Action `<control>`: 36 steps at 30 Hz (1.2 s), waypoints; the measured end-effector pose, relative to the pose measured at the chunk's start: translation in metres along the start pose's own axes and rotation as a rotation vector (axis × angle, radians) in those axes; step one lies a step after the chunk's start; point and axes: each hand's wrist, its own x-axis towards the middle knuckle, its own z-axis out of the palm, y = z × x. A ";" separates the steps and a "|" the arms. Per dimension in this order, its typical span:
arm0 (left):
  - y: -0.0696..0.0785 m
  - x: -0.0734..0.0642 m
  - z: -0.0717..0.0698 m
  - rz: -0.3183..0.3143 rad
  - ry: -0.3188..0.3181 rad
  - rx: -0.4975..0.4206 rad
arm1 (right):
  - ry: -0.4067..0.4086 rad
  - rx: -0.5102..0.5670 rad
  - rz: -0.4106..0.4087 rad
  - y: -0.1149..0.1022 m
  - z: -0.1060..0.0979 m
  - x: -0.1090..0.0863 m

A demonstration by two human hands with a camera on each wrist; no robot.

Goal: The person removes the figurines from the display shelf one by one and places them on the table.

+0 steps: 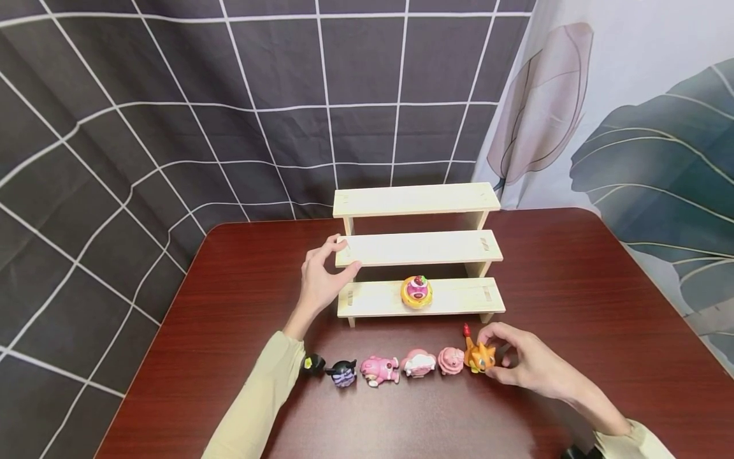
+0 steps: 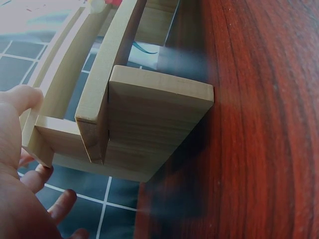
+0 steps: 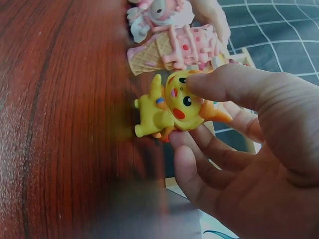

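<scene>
A three-tier wooden display stand (image 1: pixel 421 247) stands on the table. The left hand (image 1: pixel 321 280) holds the left end of its middle board, thumb on the front edge and a finger behind; in the left wrist view the thumb touches the board (image 2: pixel 42 107). In the right wrist view, the right hand (image 3: pixel 244 144) pinches a yellow Pikachu figurine (image 3: pixel 174 102), its thumb over the face and fingers behind. From the head view, this figurine (image 1: pixel 480 357) shows an orange spiky back and a red-tipped tail. Beside it is a pink ice-cream-cone figurine (image 3: pixel 174 47).
A round yellow-and-pink figurine (image 1: pixel 417 293) sits on the lowest board. Left of the right hand runs a row: a pink-and-white figurine (image 1: pixel 419 363), a pink bear figurine (image 1: pixel 378 370), a black-and-purple one (image 1: pixel 343 373) and a black one (image 1: pixel 312 364). Curtains (image 1: pixel 367 83) hang behind the table.
</scene>
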 end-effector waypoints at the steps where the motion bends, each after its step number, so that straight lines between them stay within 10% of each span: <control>1: 0.000 0.000 0.000 0.000 -0.001 0.000 | -0.004 -0.006 -0.004 0.000 0.000 0.000; 36: 0.000 0.000 0.000 -0.008 -0.004 -0.006 | -0.013 -0.072 0.031 -0.005 -0.008 0.001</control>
